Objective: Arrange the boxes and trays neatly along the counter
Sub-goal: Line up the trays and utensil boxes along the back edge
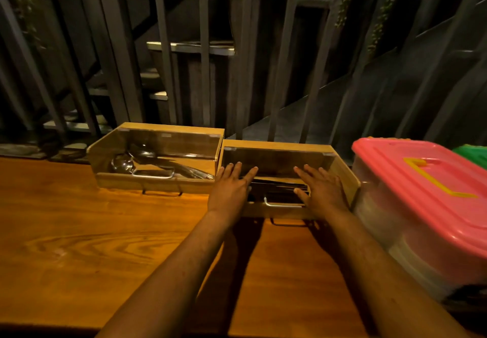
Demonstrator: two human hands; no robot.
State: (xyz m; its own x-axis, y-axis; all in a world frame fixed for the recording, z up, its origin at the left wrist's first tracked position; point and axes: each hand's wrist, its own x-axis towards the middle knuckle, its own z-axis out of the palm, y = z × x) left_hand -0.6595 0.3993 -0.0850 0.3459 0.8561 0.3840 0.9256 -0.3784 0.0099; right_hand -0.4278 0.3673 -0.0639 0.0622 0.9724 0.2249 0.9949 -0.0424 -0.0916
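Two wooden cutlery boxes with clear sloped lids stand side by side at the back of the wooden counter (79, 232). The left box (155, 182) holds ladles and spoons. The right box (340, 169) sits a little nearer to me and holds dark utensils. My left hand (230, 187) lies flat on the right box's lid at its left end, fingers spread. My right hand (320, 187) lies flat on the same lid towards its right end. Neither hand grips anything.
A clear plastic tub with a pink lid (421, 187) stands right of the right box, almost touching it. A green lid (471, 153) shows behind it. Metal railing bars (245, 74) and a stairwell drop off behind the counter's back edge.
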